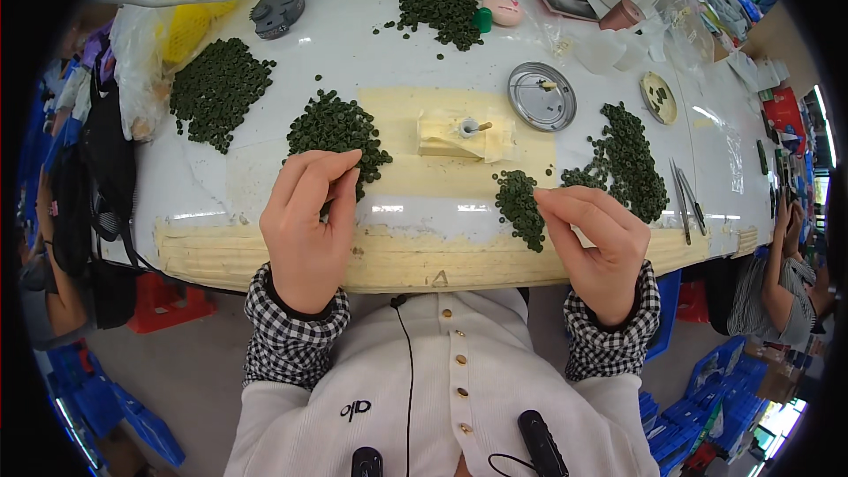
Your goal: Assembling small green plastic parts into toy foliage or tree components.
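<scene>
My left hand (pixel 311 225) is at the near edge of a pile of small dark green round pieces (pixel 331 128), with thumb and fingers curled together. Whatever may sit between those fingertips is too small to make out. On the other side, my right hand (pixel 601 243) pinches at the right edge of a smaller heap of the same pieces (pixel 519 210); its fingertips hide anything held. Between and beyond the hands, a small block wrapped in yellowish tape (pixel 450 137) lies on the table, with a short metal tube and a thin brown peg (pixel 483 126) on its top.
More green pieces lie in piles at far left (pixel 219 93), far middle (pixel 442 13) and right (pixel 629 163). A round metal lid (pixel 542 97), a small yellow dish (pixel 658 98) and tweezers (pixel 682 201) lie right. A padded strip (pixel 424 265) lines the front edge. Co-workers sit both sides.
</scene>
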Available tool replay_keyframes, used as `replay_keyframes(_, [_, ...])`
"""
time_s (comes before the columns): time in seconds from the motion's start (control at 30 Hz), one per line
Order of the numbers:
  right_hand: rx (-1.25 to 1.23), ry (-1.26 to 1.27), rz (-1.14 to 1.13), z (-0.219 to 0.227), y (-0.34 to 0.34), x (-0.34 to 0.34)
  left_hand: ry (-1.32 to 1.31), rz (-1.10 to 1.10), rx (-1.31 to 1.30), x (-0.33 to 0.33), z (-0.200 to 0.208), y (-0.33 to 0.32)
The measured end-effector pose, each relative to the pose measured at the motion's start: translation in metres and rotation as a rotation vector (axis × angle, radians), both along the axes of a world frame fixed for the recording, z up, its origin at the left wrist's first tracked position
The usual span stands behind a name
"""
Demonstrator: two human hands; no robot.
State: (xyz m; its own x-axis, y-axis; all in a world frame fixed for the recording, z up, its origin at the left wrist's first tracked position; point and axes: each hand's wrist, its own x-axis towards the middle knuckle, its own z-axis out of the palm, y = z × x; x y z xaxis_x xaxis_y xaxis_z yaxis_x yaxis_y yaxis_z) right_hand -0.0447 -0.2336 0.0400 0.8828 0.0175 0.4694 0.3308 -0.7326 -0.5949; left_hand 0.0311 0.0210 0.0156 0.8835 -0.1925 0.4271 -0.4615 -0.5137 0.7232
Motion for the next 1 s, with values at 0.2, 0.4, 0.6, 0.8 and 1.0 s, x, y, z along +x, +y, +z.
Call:
replay_keyframes(0.2, [0.145,0.107,0.142,0.007,0.009,0.005,0.82,-0.376,-0.961,-0.001,0.007,0.015])
replay_keyframes(0.4, [0.236,0.149,0.279,0.009,0.017,0.015,1.244,-0.553,-1.259,-0.002,-0.001,-0.003])
replay_keyframes(0.6, [0.45,0.296,0.275,0.004,0.023,0.014,1.27,-0.623,-1.133,0.002,-0.008,-0.01])
replay_keyframes(0.8, [0.799,0.427,0.357,-0.015,0.024,0.012,1.194,-0.545,-1.026,-0.004,-0.005,-0.017])
replay_keyframes(1.0, [1.006,0.496,0.33,-0.019,0.026,0.012,1.199,-0.615,-0.956,-0.004,-0.01,-0.015])
